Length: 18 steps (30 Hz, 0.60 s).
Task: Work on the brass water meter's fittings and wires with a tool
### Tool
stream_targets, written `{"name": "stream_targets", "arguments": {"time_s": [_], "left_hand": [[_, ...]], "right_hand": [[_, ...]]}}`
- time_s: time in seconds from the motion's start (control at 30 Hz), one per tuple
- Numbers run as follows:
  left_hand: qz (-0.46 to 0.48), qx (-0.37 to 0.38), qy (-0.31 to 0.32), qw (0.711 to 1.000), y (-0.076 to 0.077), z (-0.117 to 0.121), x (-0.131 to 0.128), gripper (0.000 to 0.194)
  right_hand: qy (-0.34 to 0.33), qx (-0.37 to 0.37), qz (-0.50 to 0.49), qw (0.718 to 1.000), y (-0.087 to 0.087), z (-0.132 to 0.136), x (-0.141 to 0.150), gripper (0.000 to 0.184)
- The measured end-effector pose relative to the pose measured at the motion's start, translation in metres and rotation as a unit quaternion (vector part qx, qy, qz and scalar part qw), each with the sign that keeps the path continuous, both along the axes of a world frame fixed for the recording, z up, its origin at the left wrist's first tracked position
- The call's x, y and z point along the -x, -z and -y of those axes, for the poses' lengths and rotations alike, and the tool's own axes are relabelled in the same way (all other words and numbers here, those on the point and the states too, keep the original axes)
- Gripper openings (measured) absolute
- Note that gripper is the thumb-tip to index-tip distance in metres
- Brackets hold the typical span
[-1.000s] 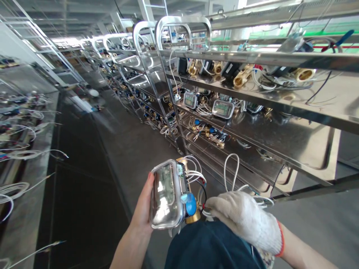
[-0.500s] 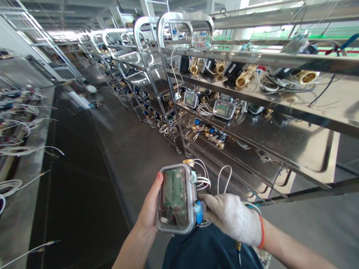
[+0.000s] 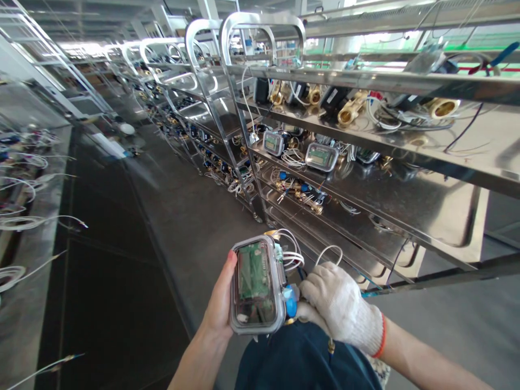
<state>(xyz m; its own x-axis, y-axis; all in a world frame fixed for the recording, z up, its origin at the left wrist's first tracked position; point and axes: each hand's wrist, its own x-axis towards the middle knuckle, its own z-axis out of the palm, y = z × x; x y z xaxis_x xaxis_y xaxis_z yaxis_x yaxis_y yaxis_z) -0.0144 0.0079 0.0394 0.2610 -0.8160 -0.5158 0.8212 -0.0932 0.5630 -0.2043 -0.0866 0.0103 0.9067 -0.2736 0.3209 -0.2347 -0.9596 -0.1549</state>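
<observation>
My bare left hand grips the left side of a meter, its thumb along the edge. The meter has a clear box-shaped cover over a green circuit board, with a brass end showing behind its top. A blue part sticks out at its right side. Coiled white cables hang off the upper right. My right hand, in a white knit glove with an orange cuff, is closed beside the blue part, around a cable. A white loop rises above this hand, and a brass-tipped cable end dangles below it. The fingertips are partly hidden.
A steel rack on the right carries brass fittings, clear-covered meters and cables. More racks stand in a row behind. On the left, a bench holds cable coils, with dark matting beside it.
My right hand has shifted slightly right and up, away from the blue part, and its fingers have curled more. The meter has moved a little right in my left hand.
</observation>
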Motion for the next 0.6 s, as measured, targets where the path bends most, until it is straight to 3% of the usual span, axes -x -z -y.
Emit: {"name": "stream_targets", "arguments": {"time_s": [0.1, 0.27, 0.5, 0.6], "left_hand": [[0.012, 0.0, -0.01, 1.0, -0.001, 0.003, 0.001, 0.044], [0.007, 0.014, 0.006, 1.0, 0.0, 0.005, 0.002, 0.045], [-0.037, -0.008, 0.008, 0.999, 0.0, 0.003, 0.008, 0.046], [-0.033, -0.009, 0.011, 0.999, 0.01, 0.002, 0.005, 0.051]], "right_hand": [[0.009, 0.011, -0.032, 0.999, 0.001, 0.0, 0.002, 0.031], [-0.019, 0.041, -0.006, 0.999, 0.01, -0.002, 0.002, 0.019], [-0.017, -0.002, 0.049, 0.999, 0.016, -0.003, 0.003, 0.035], [-0.018, 0.002, 0.075, 0.997, 0.02, 0.001, 0.003, 0.023]]}}
